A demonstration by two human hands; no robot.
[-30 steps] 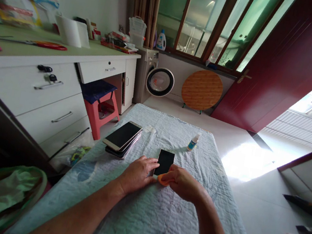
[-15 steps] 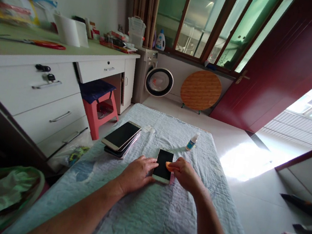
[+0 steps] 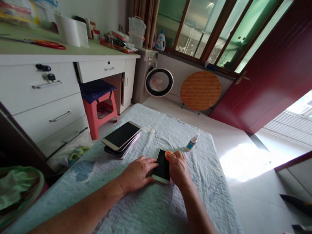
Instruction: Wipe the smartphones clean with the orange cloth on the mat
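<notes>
A white-framed smartphone [image 3: 161, 170] lies face up on the cloth-covered table. My left hand [image 3: 139, 173] grips its left side, with fingertips on the long edge and the thumb by the lower corner. Pinched in my right hand [image 3: 179, 168] is a small orange cleaning cloth [image 3: 168, 155], pressed against the upper right of the dark screen. Part of the phone's right side is hidden under that hand. Beyond it a small spray bottle [image 3: 191, 142] with a white cap stands upright. To the left sits a stack of smartphones [image 3: 122, 137], the top one gold-framed with its screen up.
A quilted light-blue cover [image 3: 139, 218] spreads over the table. At the lower left is a bin [image 3: 39, 185] with crumpled paper inside. A red stool [image 3: 97, 111] stands by the white drawers [image 3: 55, 108]. Behind are an open washing machine [image 3: 148, 57] and a round wooden tabletop [image 3: 201, 89].
My right hand has slid the orange cloth up the screen, away from me, from mid-screen to near the top edge. My left hand and the phone stay where they were.
</notes>
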